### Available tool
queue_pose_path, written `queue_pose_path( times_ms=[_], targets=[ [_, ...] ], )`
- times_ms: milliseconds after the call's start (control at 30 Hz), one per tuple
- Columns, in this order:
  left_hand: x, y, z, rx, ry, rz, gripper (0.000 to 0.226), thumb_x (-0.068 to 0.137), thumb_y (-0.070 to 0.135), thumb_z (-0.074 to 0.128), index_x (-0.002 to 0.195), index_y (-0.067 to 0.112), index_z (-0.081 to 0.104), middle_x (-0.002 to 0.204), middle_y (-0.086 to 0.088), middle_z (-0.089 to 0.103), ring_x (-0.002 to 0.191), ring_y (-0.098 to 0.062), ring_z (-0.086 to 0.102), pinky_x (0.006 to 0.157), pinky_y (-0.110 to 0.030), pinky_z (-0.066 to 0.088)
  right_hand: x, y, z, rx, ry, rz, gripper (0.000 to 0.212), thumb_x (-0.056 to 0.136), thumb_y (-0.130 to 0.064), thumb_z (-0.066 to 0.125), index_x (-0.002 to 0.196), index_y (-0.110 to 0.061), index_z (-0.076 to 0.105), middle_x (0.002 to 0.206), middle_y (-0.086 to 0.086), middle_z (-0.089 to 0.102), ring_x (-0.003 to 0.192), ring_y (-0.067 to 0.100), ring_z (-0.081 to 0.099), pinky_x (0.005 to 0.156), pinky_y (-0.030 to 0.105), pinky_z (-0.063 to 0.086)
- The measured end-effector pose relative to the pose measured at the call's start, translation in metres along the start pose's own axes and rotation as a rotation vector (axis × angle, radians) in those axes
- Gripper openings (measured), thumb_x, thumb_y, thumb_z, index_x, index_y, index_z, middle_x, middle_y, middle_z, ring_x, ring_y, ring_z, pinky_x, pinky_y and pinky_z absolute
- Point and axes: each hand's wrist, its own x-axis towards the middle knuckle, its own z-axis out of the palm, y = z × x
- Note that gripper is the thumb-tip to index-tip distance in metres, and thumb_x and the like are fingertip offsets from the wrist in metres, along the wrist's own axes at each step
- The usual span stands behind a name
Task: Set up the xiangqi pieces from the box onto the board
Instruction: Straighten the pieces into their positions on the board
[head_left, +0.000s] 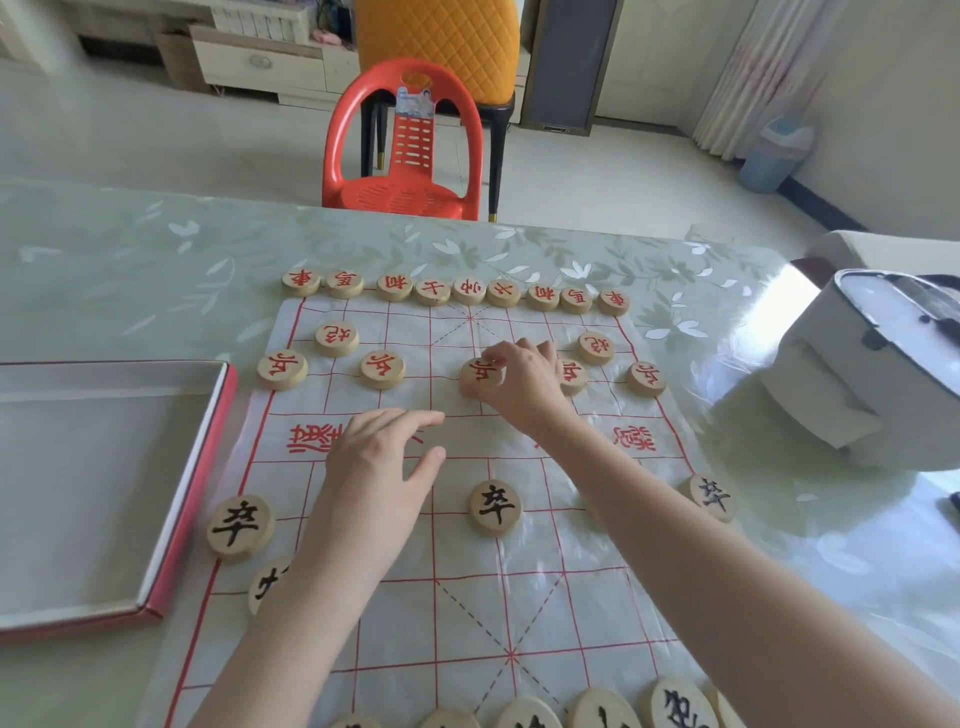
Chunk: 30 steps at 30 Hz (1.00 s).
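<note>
Green floral bench (130, 270) in a living room. Red chair (400, 150) stands at the far side of it, orange chair (441, 36) behind that.

Board (467, 597) lies flat on the bench, mid-frame. Box (200, 467) sits just left of the board, its red rim at the board's left edge; can't tell if they touch. White cooker (857, 374) is right of the board, apart from it.

Far half of board, red:
- back row (470, 290), nine pieces along the board's far edge
- left cannon (336, 338) and right cannon (595, 347), one rank nearer
- soldier rank next: far-left soldier (282, 370), second soldier (382, 369), centre soldier (477, 378), fourth soldier (571, 375), far-right soldier (645, 378)

Right hand (524, 379) has its fingertips curled on the centre soldier and pinches it; the piece sits on the board's centre file. This hand partly hides the fourth soldier.

Left hand (387, 457) has fingers spread and relaxed and holds nothing. It is over the board's river band, left of centre; can't tell if it touches the sheet. Hands are apart.

Near half of board, black:
- left pawn (240, 526) at the board's left edge, centre pawn (495, 506), right pawn (711, 496) at its right edge
- one black piece (262, 582) behind the left pawn, half hidden by the left forearm
- near row (675, 706) along the board's near edge, cut off by the frame
</note>
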Motion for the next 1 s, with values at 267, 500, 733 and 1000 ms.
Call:
queue_pose_path(
  times_ms=[267, 500, 733, 1000],
  targets=[
    [-0.001, -0.005, -0.005, 0.002, 0.011, -0.011, 0.026, 0.085, 0.02, 0.061, 0.111, 0.019, 0.063, 0.11, 0.004, 0.064, 0.111, -0.017, 0.05, 0.092, -0.019, 0.029, -0.003, -0.003, -0.002, 0.044, -0.011, -0.005, 0.061, 0.077, -0.044, 0.068, 0.131, -0.022, 0.05, 0.127, 0.003, 0.048, 0.121, 0.026, 0.031, 0.102, 0.036, 0.024],
    [-0.003, -0.013, -0.017, 0.033, 0.053, -0.09, 0.028, 0.087, 0.021, 0.058, 0.114, 0.021, 0.062, 0.112, 0.003, 0.064, 0.111, -0.016, 0.049, 0.088, -0.018, 0.028, 0.004, -0.047, 0.017, 0.111, -0.081, -0.203, 0.058, 0.078, -0.038, 0.069, 0.131, -0.023, 0.051, 0.134, -0.003, 0.049, 0.123, 0.024, 0.032, 0.102, 0.036, 0.03],
    [-0.005, -0.023, -0.029, 0.049, 0.033, -0.184, 0.031, 0.089, 0.024, 0.055, 0.12, 0.023, 0.058, 0.121, 0.006, 0.06, 0.117, -0.016, 0.047, 0.098, -0.028, 0.034, 0.007, -0.069, 0.041, 0.111, -0.149, -0.216, 0.052, 0.082, -0.033, 0.064, 0.131, -0.026, 0.05, 0.124, 0.003, 0.054, 0.122, 0.023, 0.033, 0.094, 0.033, 0.03],
    [-0.006, -0.023, -0.038, 0.034, 0.026, -0.206, 0.032, 0.09, 0.026, 0.052, 0.122, 0.026, 0.055, 0.121, 0.006, 0.059, 0.118, -0.014, 0.046, 0.096, -0.026, 0.034, 0.006, -0.075, 0.044, 0.114, -0.061, -0.202, 0.052, 0.076, -0.036, 0.071, 0.121, -0.016, 0.056, 0.12, 0.001, 0.059, 0.117, 0.021, 0.036, 0.097, 0.035, 0.033]
  ],
)
